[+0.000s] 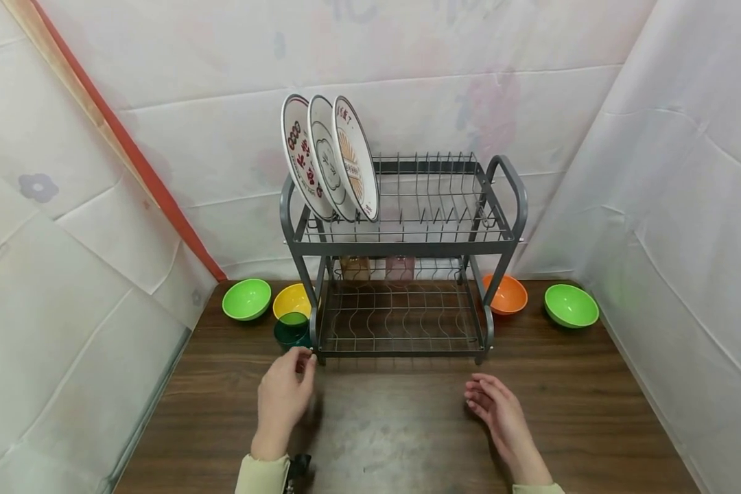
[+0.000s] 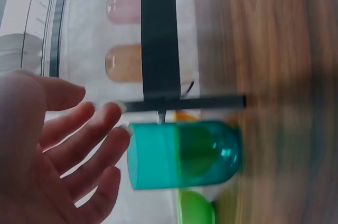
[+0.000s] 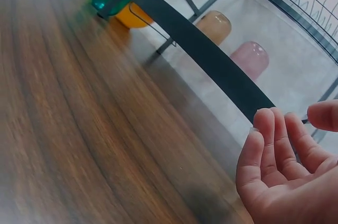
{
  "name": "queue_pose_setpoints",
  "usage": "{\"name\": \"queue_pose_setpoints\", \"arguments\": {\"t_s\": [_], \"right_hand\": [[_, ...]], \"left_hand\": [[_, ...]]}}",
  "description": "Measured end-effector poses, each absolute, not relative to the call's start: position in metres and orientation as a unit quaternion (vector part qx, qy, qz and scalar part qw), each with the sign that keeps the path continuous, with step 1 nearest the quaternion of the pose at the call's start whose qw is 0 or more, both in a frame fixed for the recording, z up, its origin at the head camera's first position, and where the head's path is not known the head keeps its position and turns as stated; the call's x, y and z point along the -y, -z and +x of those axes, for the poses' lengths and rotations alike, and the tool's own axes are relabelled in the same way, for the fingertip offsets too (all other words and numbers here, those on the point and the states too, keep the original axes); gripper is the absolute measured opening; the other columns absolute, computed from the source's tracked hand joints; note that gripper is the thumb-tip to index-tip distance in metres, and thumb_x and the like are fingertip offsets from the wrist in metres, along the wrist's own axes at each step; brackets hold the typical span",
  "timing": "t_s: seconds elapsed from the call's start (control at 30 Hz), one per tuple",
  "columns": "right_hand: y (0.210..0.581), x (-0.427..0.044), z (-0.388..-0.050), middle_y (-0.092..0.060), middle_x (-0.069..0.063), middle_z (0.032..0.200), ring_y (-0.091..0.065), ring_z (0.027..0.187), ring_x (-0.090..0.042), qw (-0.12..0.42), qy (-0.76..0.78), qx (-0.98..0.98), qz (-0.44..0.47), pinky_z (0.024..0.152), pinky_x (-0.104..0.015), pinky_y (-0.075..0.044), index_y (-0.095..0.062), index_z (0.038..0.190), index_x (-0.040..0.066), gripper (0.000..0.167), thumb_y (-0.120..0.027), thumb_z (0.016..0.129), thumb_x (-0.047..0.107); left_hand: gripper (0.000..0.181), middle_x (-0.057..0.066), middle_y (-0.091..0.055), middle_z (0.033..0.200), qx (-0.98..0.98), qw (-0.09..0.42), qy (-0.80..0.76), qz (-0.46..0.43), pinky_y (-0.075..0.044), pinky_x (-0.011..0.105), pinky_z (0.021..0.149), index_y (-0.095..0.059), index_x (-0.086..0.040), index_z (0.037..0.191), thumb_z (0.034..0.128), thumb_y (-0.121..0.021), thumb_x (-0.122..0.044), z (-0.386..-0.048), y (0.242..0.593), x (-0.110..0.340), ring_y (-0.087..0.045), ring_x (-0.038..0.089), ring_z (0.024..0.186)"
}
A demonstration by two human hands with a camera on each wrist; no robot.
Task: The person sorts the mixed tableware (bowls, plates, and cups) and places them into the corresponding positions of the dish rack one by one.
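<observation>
A teal cup [image 1: 292, 334] stands upright on the worktop [image 1: 395, 425], just left of the rack [image 1: 401, 248], nearer than a yellow bowl [image 1: 290, 298]. The left hand [image 1: 284, 392] is by its rim, fingers loosely bent, grasping nothing; whether they touch is unclear. The right hand [image 1: 499, 416], relaxed and unladen, is near the rack's right end. Three plates [image 1: 298, 154] lean at the rack's upper left; an amber cup [image 1: 355, 268] and pink cup [image 1: 400, 268] show at the lower tier's far side.

From over here I see the left hand [image 1: 284, 394] stretched forward, its fingers [image 2: 84, 135] loosely bent with gaps between them, the thumb [image 2: 63, 93] apart. I have the right hand [image 1: 499, 412] angled inward, fingers close together and softly curved, thumb likewise standing clear.
</observation>
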State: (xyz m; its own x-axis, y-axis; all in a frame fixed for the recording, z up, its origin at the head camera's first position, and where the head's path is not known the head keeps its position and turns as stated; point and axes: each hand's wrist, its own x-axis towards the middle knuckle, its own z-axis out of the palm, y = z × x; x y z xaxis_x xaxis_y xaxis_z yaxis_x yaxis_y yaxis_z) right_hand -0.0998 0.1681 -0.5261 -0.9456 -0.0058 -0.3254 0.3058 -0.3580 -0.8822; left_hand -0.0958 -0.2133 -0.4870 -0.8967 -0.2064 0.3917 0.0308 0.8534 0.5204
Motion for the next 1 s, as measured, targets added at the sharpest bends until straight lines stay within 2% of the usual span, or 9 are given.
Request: {"name": "queue_pose_setpoints", "arguments": {"t_s": [0.1, 0.23, 0.33, 0.47, 0.67, 0.8, 1.0], "right_hand": [[0.525, -0.173, -0.101, -0.068, -0.009, 0.105, -0.066, 0.094, -0.019, 0.089, 0.813, -0.561, 0.133, 0.083, -0.034, -0.054, -0.061, 0.118, 0.002, 0.023, -0.05, 0.104, 0.017], [0.524, -0.176, -0.101, -0.068, -0.007, 0.104, -0.066, 0.094, -0.019, 0.088, 0.814, -0.559, 0.133, 0.084, -0.033, -0.053, -0.062, 0.116, 0.006, 0.021, -0.051, 0.104, 0.019], [0.525, -0.176, -0.101, -0.068, -0.008, 0.105, -0.066, 0.094, -0.018, 0.089, 0.813, -0.56, 0.133, 0.084, -0.034, -0.054, -0.062, 0.115, 0.006, 0.021, -0.051, 0.104, 0.019], [0.525, -0.173, -0.102, -0.068, -0.009, 0.105, -0.066, 0.093, -0.019, 0.093, 0.811, -0.558, 0.145, 0.083, -0.034, -0.054, -0.062, 0.115, 0.005, 0.021, -0.05, 0.104, 0.018], [0.526, -0.171, -0.103, -0.067, -0.014, 0.11, -0.066, 0.094, -0.02, 0.098, 0.807, -0.559, 0.164, 0.084, -0.035, -0.053, -0.059, 0.121, -0.001, 0.027, -0.051, 0.103, 0.018], [0.526, -0.172, -0.103, -0.067, -0.013, 0.109, -0.066, 0.095, -0.02, 0.099, 0.804, -0.567, 0.15, 0.083, -0.034, -0.054, -0.056, 0.124, -0.004, 0.031, -0.05, 0.104, 0.019], [0.527, -0.17, -0.101, -0.067, -0.014, 0.108, -0.066, 0.094, -0.021, 0.101, 0.807, -0.563, 0.147, 0.083, -0.034, -0.054, -0.059, 0.12, -0.003, 0.028, -0.052, 0.103, 0.017]], "left_hand": [[0.017, 0.007, -0.068, 0.091, 0.927, 0.262, 0.264, 0.049, -0.052, 0.046, 0.063, -0.067, -0.008, 0.106, 0.0934, -0.069, -0.02, -0.1, 0.487, 0.223, -0.061, 0.025, 0.082], [0.031, 0.014, -0.066, 0.113, 0.915, 0.298, 0.267, 0.049, -0.053, 0.051, 0.08, -0.063, -0.004, 0.118, 0.0898, -0.073, -0.012, -0.106, 0.489, 0.233, -0.057, 0.032, 0.101], [0.042, 0.019, -0.062, 0.124, 0.916, 0.297, 0.267, 0.042, -0.048, 0.054, 0.094, -0.06, -0.001, 0.126, 0.0876, -0.075, -0.009, -0.111, 0.491, 0.238, -0.054, 0.035, 0.113], [0.046, 0.022, -0.06, 0.128, 0.927, 0.268, 0.259, 0.032, -0.043, 0.056, 0.1, -0.058, 0.0, 0.13, 0.0878, -0.075, -0.011, -0.116, 0.495, 0.24, -0.053, 0.038, 0.119], [0.043, 0.023, -0.062, 0.123, 0.938, 0.253, 0.234, 0.034, -0.043, 0.055, 0.099, -0.061, 0.001, 0.125, 0.0873, -0.076, -0.012, -0.119, 0.503, 0.24, -0.052, 0.04, 0.118], [0.036, 0.021, -0.066, 0.113, 0.94, 0.264, 0.211, 0.04, -0.045, 0.055, 0.091, -0.066, 0.0, 0.117, 0.0854, -0.078, -0.012, -0.121, 0.506, 0.241, -0.053, 0.039, 0.107], [0.029, 0.019, -0.068, 0.104, 0.938, 0.276, 0.202, 0.05, -0.046, 0.054, 0.079, -0.07, -0.001, 0.108, 0.0859, -0.08, -0.016, -0.121, 0.51, 0.244, -0.054, 0.039, 0.096]]}}
